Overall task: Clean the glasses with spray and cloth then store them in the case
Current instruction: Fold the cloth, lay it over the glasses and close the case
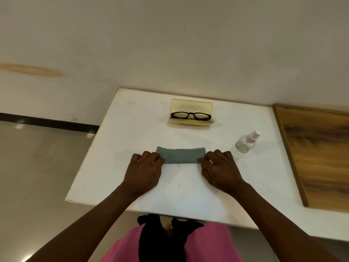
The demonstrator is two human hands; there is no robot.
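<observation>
Your left hand (146, 168) and right hand (220, 167) pinch the 2 near corners of the folded grey-green cloth (181, 155), flat on the white table (117, 148). Black glasses (190, 115) sit in the open yellow case (191, 105) further back; the spray bottle (244, 145) lies just right of your right hand.

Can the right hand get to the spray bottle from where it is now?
Probably yes. The right hand pinches the cloth end, and the spray bottle stands just beyond its fingers with nothing between them; it must first release the cloth.
</observation>
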